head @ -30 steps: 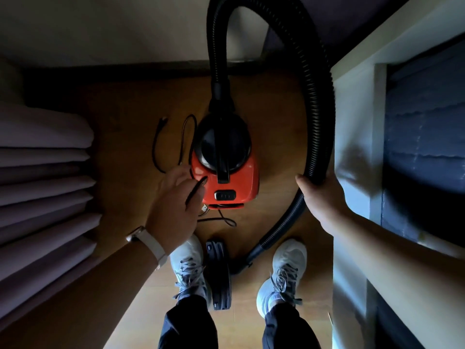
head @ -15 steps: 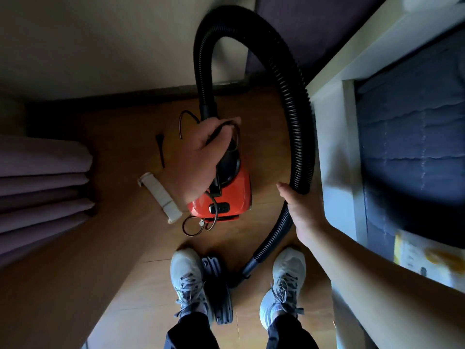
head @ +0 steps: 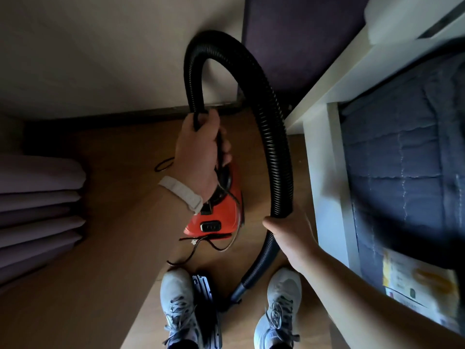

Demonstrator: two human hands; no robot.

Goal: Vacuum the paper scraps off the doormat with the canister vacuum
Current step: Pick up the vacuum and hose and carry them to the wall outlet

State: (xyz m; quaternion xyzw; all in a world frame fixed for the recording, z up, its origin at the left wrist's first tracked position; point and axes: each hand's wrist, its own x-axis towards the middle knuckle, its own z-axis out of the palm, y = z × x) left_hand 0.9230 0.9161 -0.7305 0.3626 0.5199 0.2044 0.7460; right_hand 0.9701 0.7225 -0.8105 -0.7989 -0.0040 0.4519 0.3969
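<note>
From my remote seat I look down on a dim wooden floor [head: 113, 159], with a white frame [head: 324, 172] holding dark quilted fabric [head: 392, 172] on the right and pale curtain folds [head: 37, 197] on the left. The black ribbed hose [head: 274, 137] arches high from the canister and sweeps down the right side towards the feet. The orange canister vacuum [head: 216, 217] sits ahead of the shoes, directly beneath the left hand [head: 198, 152]. That hand is clenched round the black neck where the hose meets the canister; in this gloom it may be the carry handle instead. The right hand [head: 292, 238] grasps the hose low on its curve. The floor head [head: 202, 288] lies between the white shoes [head: 176, 293]. A thin cord [head: 214, 245] trails below the canister.
</note>
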